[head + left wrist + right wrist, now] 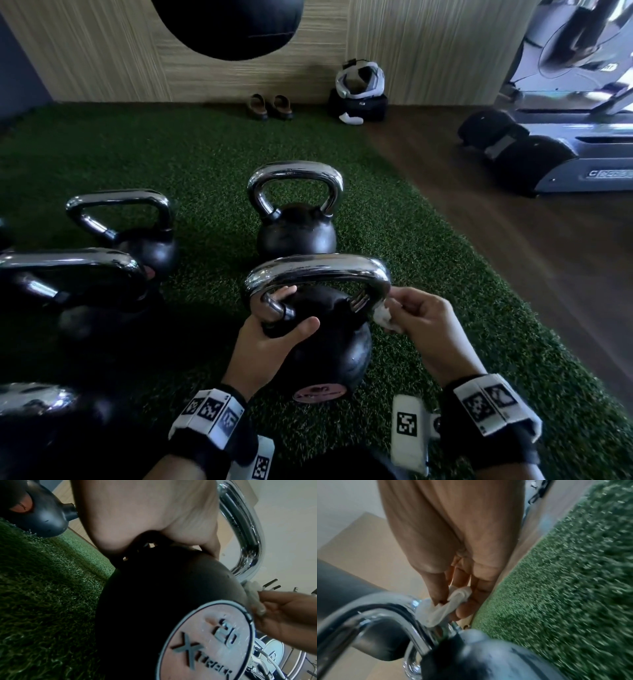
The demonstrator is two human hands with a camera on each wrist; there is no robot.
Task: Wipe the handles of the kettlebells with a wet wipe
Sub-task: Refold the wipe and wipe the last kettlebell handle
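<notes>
A black kettlebell [329,346] with a chrome handle [318,270] stands on green turf in front of me. My left hand [274,329] grips the left leg of that handle where it meets the ball; its palm [145,513] fills the left wrist view above the ball [163,601]. My right hand [418,318] pinches a crumpled white wet wipe [383,317] against the right leg of the handle. The right wrist view shows the wipe [447,608] held between thumb and fingertips, touching the chrome handle [385,609].
Several other kettlebells stand on the turf: one behind [296,209], two at the left [130,226] [68,284]. Sandals [270,107] and a headset on a bag [359,92] lie by the far wall. A treadmill [565,144] stands on the wood floor at the right.
</notes>
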